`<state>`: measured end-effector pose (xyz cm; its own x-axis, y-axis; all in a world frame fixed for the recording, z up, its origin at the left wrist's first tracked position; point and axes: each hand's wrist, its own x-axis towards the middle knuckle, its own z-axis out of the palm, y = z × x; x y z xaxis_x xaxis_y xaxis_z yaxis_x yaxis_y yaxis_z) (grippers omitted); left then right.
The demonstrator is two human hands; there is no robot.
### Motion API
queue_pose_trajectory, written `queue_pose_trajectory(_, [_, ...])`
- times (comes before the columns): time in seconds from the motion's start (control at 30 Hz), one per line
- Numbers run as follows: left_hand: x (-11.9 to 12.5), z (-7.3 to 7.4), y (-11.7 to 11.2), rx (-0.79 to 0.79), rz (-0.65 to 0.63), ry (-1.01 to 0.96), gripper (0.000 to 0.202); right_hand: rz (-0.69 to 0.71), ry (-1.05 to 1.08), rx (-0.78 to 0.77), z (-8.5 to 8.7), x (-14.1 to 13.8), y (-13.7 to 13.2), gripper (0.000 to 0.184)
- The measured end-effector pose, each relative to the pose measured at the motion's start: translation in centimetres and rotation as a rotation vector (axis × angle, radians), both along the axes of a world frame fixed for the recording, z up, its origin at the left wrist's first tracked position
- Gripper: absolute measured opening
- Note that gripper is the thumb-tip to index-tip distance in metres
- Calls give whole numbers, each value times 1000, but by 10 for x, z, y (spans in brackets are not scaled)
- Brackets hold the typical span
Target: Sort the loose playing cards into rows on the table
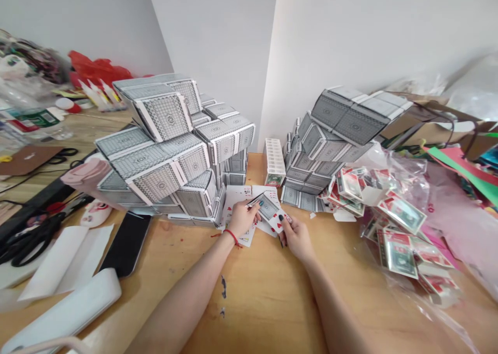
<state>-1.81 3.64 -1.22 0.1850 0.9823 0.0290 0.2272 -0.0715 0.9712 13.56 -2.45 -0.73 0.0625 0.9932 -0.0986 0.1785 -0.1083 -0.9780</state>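
My left hand (243,217), with a red string on the wrist, is closed around a small stack of playing cards (268,207) whose grey patterned back faces up. My right hand (296,236) pinches a playing card with red hearts (280,220) by its lower right edge. That card touches or overlaps the stack in my left hand. Beneath both hands, face-up playing cards (235,194) lie spread on the wooden table (264,297). My hands and the held cards partly cover them.
Bundled grey-backed card blocks rise in a tall pile (167,157) at left and another pile (330,131) at right. Between them stands a row of card boxes (274,162). More card boxes (400,253) spill from clear plastic at right. A phone (126,242) and scissors (35,237) lie at left.
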Motion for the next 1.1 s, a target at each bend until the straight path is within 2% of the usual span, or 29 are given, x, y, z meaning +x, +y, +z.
queue_pose_trajectory(0.47, [1,6,-5,-55,-13,-62,26,-8,13,0,-2,1,0,38])
queue_pose_trajectory(0.67, [3,0,-2,-54,26,-76,24,-14,10,24,0,-1,2,40])
queue_pose_trajectory(0.77, [5,-3,-1,-40,63,-96,28,-65,-30,69,-1,-3,2,40])
queue_pose_trajectory(0.9, [5,-1,0,-62,89,-145,33,-230,-279,259,-4,5,3,45])
queue_pose_trajectory(1.03, [3,5,-1,-81,120,-158,35,-478,-646,493,-10,34,14,26])
queue_pose_trajectory(1.1, [3,7,-1,-87,116,-156,35,-522,-760,562,-15,49,21,29])
